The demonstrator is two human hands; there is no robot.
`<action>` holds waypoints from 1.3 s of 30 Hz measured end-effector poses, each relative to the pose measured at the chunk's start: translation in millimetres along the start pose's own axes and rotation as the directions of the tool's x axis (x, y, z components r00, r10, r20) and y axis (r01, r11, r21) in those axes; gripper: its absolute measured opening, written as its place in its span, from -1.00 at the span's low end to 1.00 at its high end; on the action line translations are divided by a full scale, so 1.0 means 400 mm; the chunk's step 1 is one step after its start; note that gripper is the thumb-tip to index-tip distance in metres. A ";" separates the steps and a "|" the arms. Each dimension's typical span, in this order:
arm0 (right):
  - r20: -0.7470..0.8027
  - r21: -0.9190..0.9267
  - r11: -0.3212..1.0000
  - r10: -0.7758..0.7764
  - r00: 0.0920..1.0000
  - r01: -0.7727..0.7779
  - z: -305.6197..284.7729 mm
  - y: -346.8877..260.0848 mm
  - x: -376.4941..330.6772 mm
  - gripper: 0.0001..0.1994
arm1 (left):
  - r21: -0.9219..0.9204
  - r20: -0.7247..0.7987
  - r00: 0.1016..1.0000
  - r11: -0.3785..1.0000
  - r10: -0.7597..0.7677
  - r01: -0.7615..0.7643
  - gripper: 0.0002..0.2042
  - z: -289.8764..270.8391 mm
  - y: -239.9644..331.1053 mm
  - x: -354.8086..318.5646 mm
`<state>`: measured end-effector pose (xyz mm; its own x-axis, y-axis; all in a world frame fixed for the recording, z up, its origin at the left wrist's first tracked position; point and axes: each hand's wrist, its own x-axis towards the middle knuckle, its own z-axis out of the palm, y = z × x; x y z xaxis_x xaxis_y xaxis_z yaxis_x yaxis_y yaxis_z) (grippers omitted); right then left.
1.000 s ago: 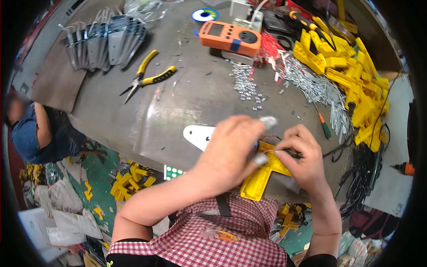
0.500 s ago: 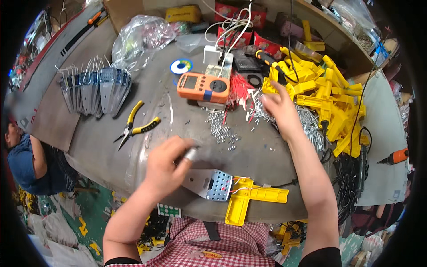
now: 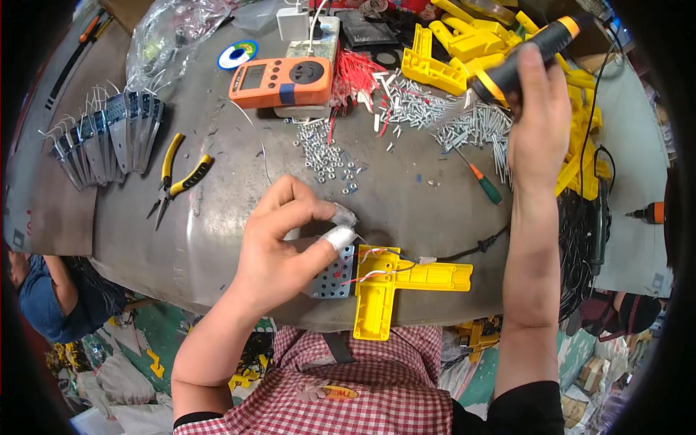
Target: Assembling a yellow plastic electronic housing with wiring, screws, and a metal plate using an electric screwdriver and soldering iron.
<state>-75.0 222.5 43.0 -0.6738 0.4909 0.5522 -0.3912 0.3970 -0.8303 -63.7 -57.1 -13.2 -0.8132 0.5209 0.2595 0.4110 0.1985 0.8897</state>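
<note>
My left hand [image 3: 290, 239] rests on a perforated metal plate [image 3: 333, 279] at the near edge of the grey workbench [image 3: 232, 217], its taped thumb and finger pinched together over the plate. Against the plate lies a yellow T-shaped plastic part [image 3: 402, 286] with thin red and white wires [image 3: 370, 272] and a black cable [image 3: 471, 252] running into it. My right hand [image 3: 536, 123] is raised at the far right, gripping a black and orange electric screwdriver [image 3: 525, 54] above a heap of screws [image 3: 471, 130].
An orange meter [image 3: 283, 80], small nuts [image 3: 326, 156], a green-handled screwdriver [image 3: 482, 181], yellow-handled pliers [image 3: 177, 177], a row of metal plates [image 3: 109, 138] and piled yellow parts [image 3: 464, 54] lie on the bench. Another person [image 3: 51, 297] crouches lower left. An orange drill [image 3: 649, 214] lies right.
My right hand has lifted the black and orange screwdriver from the far pile. My left hand has drawn back onto the metal plate beside the yellow part.
</note>
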 end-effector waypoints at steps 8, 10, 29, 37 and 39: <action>0.313 0.242 0.885 0.317 0.895 -0.398 0.028 -0.022 -0.102 -0.71 | 0.044 -0.037 0.998 0.998 0.051 -0.049 -0.80 0.037 0.010 -0.001; 0.308 0.256 0.883 0.311 0.899 -0.393 0.040 -0.010 -0.109 -0.72 | 0.056 -0.034 0.998 0.997 0.049 -0.047 -0.80 0.036 0.006 -0.002; 0.357 0.209 0.863 0.370 0.858 -0.460 0.053 0.034 -0.103 -0.69 | 0.095 -0.027 0.998 0.994 0.050 -0.047 -0.82 0.039 0.001 -0.003; 0.380 0.182 0.863 0.381 0.843 -0.472 0.038 0.045 -0.101 -0.71 | 0.071 -0.030 0.999 0.997 0.040 -0.038 -0.84 0.040 -0.001 -0.006; 0.308 0.192 0.853 0.417 0.855 -0.485 0.037 0.028 -0.100 -0.73 | 0.092 -0.022 0.998 0.995 0.051 -0.048 -0.84 0.039 -0.001 -0.008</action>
<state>-61.7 196.1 10.5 -0.9322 0.3468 0.1032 -0.1276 -0.0484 -0.9906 -54.8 -45.8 -20.2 -0.8003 0.5118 0.3125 0.4861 0.2487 0.8378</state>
